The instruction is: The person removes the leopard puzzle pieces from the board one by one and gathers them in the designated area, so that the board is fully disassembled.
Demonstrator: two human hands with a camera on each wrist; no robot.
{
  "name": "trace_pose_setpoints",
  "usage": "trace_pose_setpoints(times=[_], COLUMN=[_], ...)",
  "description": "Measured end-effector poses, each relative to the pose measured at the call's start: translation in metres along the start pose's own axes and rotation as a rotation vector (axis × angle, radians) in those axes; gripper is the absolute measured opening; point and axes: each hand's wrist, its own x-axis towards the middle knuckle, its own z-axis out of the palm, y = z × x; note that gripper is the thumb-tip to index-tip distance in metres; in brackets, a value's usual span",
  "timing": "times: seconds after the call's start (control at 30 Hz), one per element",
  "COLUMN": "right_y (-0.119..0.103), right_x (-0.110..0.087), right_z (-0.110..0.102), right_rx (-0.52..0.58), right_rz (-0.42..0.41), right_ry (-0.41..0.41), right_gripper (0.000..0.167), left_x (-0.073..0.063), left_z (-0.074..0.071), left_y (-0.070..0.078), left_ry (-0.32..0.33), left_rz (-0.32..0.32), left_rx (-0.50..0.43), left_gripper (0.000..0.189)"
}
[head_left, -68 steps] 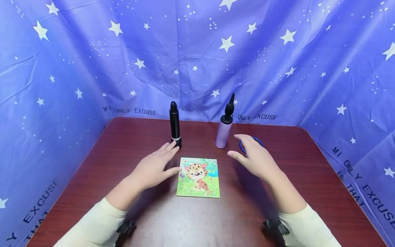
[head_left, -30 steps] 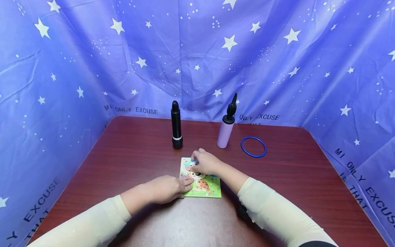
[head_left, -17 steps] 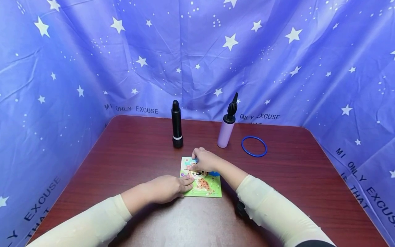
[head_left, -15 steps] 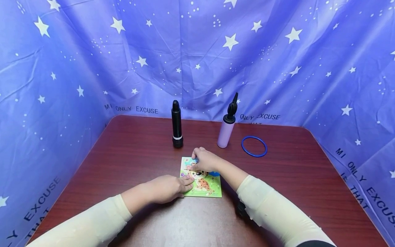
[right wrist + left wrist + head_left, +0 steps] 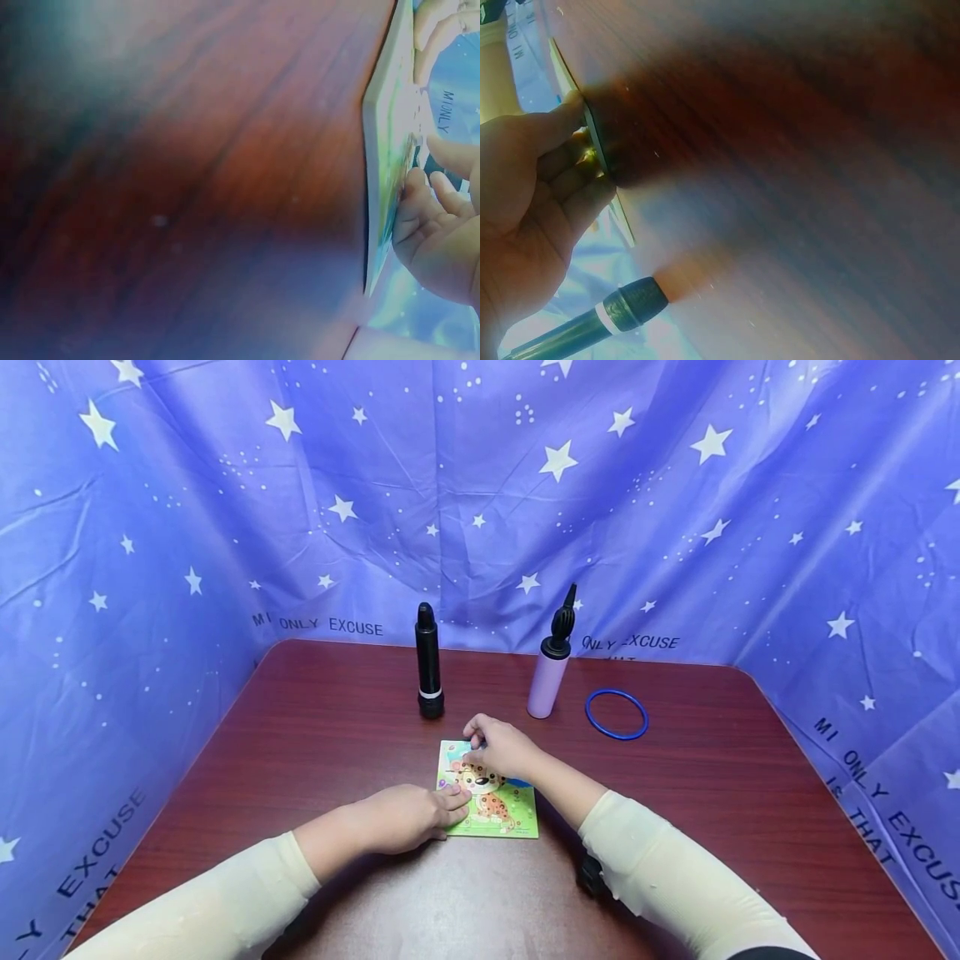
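A shiny blue-violet fabric backdrop printed with white stars (image 5: pixel 337 452) surrounds a reddish-brown wood-grain table (image 5: pixel 300 727). Near the table's middle, a flat square picture board showing a spotted cartoon cub on green (image 5: pixel 493 817) lies on the wood. The left hand (image 5: pixel 401 818), at the board's 8 o'clock, rests unclenched, its fingers laid on the board's surface. The right hand (image 5: pixel 501 750) bends its fingers over the 11-to-12 o'clock edge; whether it grasps anything cannot be told. From the board, an upright black tube with a white band (image 5: pixel 428 660) stands at 11 o'clock, an upright lilac cylinder with a black nozzle (image 5: pixel 547 689) at 1, and a thin blue ring (image 5: pixel 626 737) lies at 2.
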Motion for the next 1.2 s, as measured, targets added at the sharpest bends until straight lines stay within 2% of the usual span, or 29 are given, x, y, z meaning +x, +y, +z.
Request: trace_pose_setpoints(times=[0.23,0.33,0.5,0.6,0.67,0.8,0.97,1.2], right_y=[0.004,0.007,0.012,0.021,0.032,0.051,0.079,0.107], right_x=[-0.002,-0.003,-0.009,-0.013,-0.014,-0.023,-0.038,-0.049], right_z=[-0.002,-0.004,-0.016,-0.03,-0.039,-0.061,-0.082,-0.085], right_rx=[0.046,0.17,0.478,0.584,0.604,0.592,0.493,0.299], right_rz=[-0.03,-0.035,-0.042,-0.021,-0.004,0.049,0.088,0.156], right_ry=[0.005,-0.022,-0.074,-0.067,-0.056,-0.031,-0.045,-0.071], right_gripper=[0.01,0.007,0.008,0.011,0.012,0.012,0.014,0.011], left_x=[0.0,0.001,0.002,0.002,0.002,0.002,0.001,0.0], left_z=[0.001,0.001,0.002,0.002,0.002,0.001,0.002,0.001], left_y=[0.0,0.0,-0.001,-0.002,-0.002,-0.002,-0.002,-0.002], left_ry=[0.003,0.01,0.024,0.033,0.035,0.037,0.052,0.056], left_rz=[0.006,0.014,0.019,0.009,0.004,-0.006,-0.023,-0.044], left_rx=[0.0,0.003,-0.02,-0.048,-0.06,-0.089,-0.13,-0.176], left_gripper=[0.047,0.047,0.048,0.049,0.049,0.05,0.049,0.045])
